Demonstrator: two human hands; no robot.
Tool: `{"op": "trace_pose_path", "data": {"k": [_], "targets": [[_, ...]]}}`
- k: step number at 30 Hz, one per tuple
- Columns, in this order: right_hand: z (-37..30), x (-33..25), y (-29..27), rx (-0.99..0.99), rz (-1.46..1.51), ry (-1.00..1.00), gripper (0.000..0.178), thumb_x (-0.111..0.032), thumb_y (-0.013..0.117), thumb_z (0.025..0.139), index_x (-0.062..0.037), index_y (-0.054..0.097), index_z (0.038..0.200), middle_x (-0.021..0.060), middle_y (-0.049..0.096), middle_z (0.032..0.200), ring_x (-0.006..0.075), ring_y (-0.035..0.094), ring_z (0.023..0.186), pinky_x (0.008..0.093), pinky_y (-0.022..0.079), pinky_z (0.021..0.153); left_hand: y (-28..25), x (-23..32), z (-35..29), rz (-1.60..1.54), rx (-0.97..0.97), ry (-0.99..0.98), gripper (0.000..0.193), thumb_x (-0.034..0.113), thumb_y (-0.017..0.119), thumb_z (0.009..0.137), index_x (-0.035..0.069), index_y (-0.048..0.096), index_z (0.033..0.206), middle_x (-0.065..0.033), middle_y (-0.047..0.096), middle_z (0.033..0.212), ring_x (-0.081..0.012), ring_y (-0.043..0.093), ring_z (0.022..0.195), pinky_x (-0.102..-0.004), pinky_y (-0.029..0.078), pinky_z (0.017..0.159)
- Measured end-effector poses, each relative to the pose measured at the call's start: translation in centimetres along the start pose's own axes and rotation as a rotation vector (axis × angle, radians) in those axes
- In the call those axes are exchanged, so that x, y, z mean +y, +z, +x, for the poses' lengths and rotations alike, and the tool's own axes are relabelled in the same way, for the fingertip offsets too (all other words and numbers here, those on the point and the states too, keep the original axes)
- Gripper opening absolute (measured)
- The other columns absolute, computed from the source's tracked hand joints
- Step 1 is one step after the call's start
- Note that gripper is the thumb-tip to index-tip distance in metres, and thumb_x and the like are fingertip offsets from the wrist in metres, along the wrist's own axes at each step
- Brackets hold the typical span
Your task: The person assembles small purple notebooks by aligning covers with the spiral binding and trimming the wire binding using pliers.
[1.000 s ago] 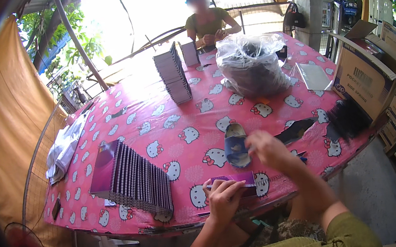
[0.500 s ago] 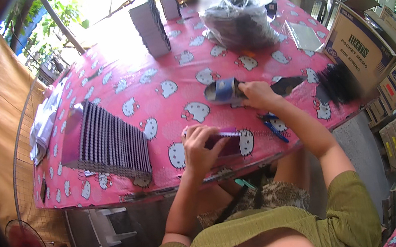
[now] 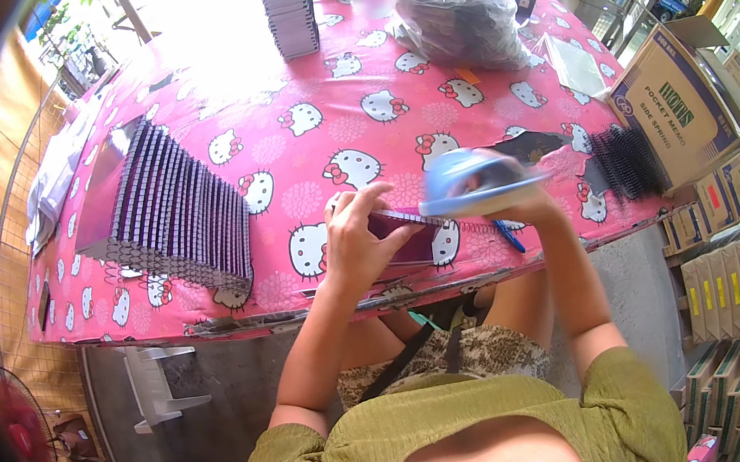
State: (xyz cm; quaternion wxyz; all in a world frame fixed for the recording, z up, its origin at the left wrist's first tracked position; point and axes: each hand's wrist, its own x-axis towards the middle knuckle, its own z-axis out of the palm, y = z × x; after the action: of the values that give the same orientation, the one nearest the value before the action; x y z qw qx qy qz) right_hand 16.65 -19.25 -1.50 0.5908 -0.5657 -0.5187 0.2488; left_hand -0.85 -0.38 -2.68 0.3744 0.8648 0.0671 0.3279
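Observation:
My left hand (image 3: 354, 238) grips a small dark purple notebook (image 3: 402, 245), its row of edge holes facing up. Thumb and fingers clasp its left part at the table's near edge. A thin wire coil (image 3: 479, 229) stretches right from the notebook. Raised just to the right, my right hand (image 3: 526, 206) is closed on what looks like a light blue slide sandal (image 3: 468, 182), blurred by motion. Beneath that forearm lies a blue-handled tool (image 3: 510, 237), partly hidden. A large leaning stack of purple notebooks (image 3: 176, 214) stands left of my left hand.
A pink patterned cloth (image 3: 292, 204) covers the table. Black coils (image 3: 627, 162) lie heaped at the right, beside an open cardboard box (image 3: 675, 97). Farther back are a clear plastic bag (image 3: 459, 18) of dark things and a tall notebook stack (image 3: 289, 8). A person sits beyond.
My right hand has lifted the sandal off the table and brought it nearer the notebook, turning it. My left hand stays on the notebook. The head view has tilted down.

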Motion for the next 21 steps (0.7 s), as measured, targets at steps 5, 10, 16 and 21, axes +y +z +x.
{"op": "trace_pose_path", "data": {"k": [5, 10, 16, 21], "targets": [[1.4, -1.3, 1.1, 0.194, -0.069, 0.222, 0.039, -0.001, 0.065, 0.065, -0.002, 0.059, 0.103, 0.0071, 0.066, 0.09, 0.0145, 0.061, 0.079, 0.029, 0.049, 0.071, -1.3, -0.6, 0.4, 0.053, 0.032, 0.096, 0.054, 0.013, 0.083, 0.061, 0.007, 0.061, 0.11, -0.0064, 0.065, 0.088, -0.0268, 0.059, 0.096, -0.0394, 0.046, 0.086], [3.1, -0.5, 1.9, 0.193, -0.124, 0.241, 0.038, 0.003, 0.061, 0.063, 0.0001, 0.057, 0.101, 0.0121, 0.065, 0.085, 0.0184, 0.064, 0.078, 0.0318, 0.05, 0.067, -1.8, -2.5, -0.8, -0.387, 0.124, -0.284, 0.039, -0.001, 0.076, 0.07, 0.004, 0.062, 0.106, -0.0057, 0.064, 0.098, -0.0164, 0.06, 0.097, -0.0293, 0.05, 0.081], [5.7, 0.3, 2.5, 0.141, -0.471, 0.254, 0.032, -0.002, 0.065, 0.062, -0.001, 0.056, 0.093, 0.0101, 0.061, 0.077, 0.0165, 0.059, 0.073, 0.0307, 0.046, 0.067, -2.9, -3.7, -1.1, -0.763, 0.089, -0.499, 0.036, -0.01, 0.066, 0.078, -0.002, 0.062, 0.114, -0.0082, 0.068, 0.094, -0.0116, 0.064, 0.084, -0.0225, 0.054, 0.076], [6.6, -0.1, 3.4, 0.139, -0.68, 0.224, 0.034, -0.005, 0.064, 0.064, -0.0017, 0.055, 0.097, 0.0142, 0.062, 0.082, 0.0252, 0.061, 0.079, 0.0362, 0.048, 0.069, -3.4, -5.6, -1.4, -0.69, 0.114, -0.43, 0.029, -0.012, 0.066, 0.076, -0.002, 0.068, 0.104, -0.0085, 0.069, 0.086, -0.0127, 0.065, 0.079, -0.0242, 0.055, 0.072]]}}
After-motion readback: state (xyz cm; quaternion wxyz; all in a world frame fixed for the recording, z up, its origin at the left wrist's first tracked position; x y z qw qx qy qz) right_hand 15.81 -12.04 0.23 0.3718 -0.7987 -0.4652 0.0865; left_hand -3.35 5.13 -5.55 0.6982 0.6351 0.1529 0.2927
